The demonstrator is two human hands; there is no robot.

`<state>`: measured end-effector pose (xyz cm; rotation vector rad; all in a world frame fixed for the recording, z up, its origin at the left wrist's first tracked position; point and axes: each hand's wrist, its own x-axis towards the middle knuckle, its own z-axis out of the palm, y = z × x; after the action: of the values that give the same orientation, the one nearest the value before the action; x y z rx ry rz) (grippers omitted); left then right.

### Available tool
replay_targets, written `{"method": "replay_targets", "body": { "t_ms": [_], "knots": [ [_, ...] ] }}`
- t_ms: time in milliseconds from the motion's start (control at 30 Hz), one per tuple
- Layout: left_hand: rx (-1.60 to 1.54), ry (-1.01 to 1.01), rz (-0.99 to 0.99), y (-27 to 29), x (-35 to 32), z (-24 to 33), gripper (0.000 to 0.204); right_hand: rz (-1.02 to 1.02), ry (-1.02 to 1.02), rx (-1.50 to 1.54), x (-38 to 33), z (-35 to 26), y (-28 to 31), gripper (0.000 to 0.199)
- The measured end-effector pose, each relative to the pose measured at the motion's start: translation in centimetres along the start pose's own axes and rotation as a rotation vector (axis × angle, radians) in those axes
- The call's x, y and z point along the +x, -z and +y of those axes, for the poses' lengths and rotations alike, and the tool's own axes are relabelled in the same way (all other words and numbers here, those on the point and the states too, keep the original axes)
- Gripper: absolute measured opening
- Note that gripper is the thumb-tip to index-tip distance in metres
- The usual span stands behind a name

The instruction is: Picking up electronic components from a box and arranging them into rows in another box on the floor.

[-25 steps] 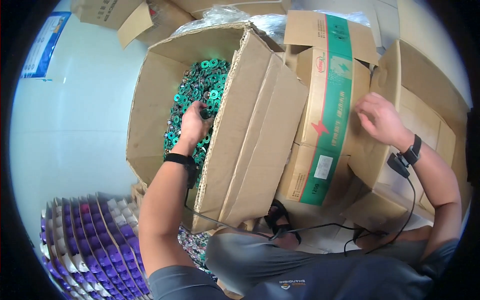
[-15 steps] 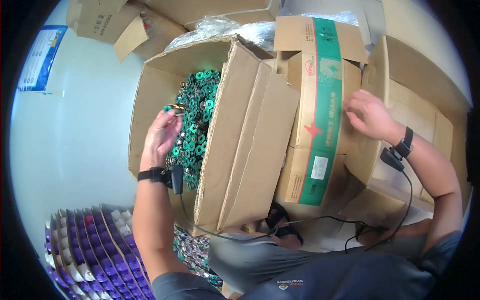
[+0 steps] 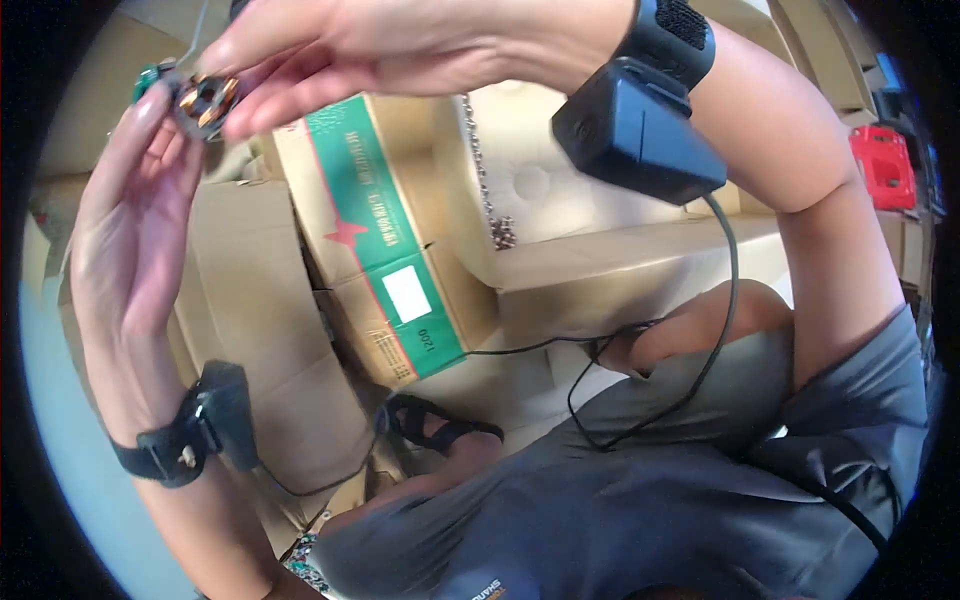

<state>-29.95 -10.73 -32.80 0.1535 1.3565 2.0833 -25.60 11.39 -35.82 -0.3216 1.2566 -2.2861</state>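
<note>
High at the left of the head view, both my hands meet at a small motor stator [image 3: 207, 103] with copper windings and a green part at its left side. My left hand [image 3: 140, 220] pinches it between thumb and fingers from below. From the right comes my right hand [image 3: 370, 60], its thumb and fingers closing on the stator's right side. Each wrist wears a black strap with a small black box; the one on the right wrist [image 3: 640, 130] hangs below the forearm.
An open brown carton [image 3: 240, 250] stands at left. Beside it is a closed carton with a green stripe [image 3: 375, 210]. Farther right, an open box [image 3: 610, 250] holds a white liner and small metal parts [image 3: 503, 235]. A black cable [image 3: 735, 270] hangs from my right wrist. A red plastic object [image 3: 880, 165] lies far right.
My left hand has lifted the stator out of the carton of green parts, closer to the camera. My right hand has crossed left to it. The view has swung right.
</note>
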Motion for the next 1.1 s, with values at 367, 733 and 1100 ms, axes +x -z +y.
{"method": "replay_targets", "body": {
  "t_ms": [367,733,1100],
  "knots": [
    [0.051,0.192,0.028,-4.8,2.9,-11.7,0.022,0.384,-0.434,0.02,-14.7,12.3,17.7,0.021],
    [0.042,0.259,0.066,-4.9,3.6,-15.1,0.021,0.261,-0.8,-0.739,-13.8,28.3,22.0,0.019],
    [0.094,0.272,0.087,-5.1,4.1,-16.1,0.023,0.074,-0.59,-1.342,-13.6,26.2,20.8,0.026]
  ]
}}
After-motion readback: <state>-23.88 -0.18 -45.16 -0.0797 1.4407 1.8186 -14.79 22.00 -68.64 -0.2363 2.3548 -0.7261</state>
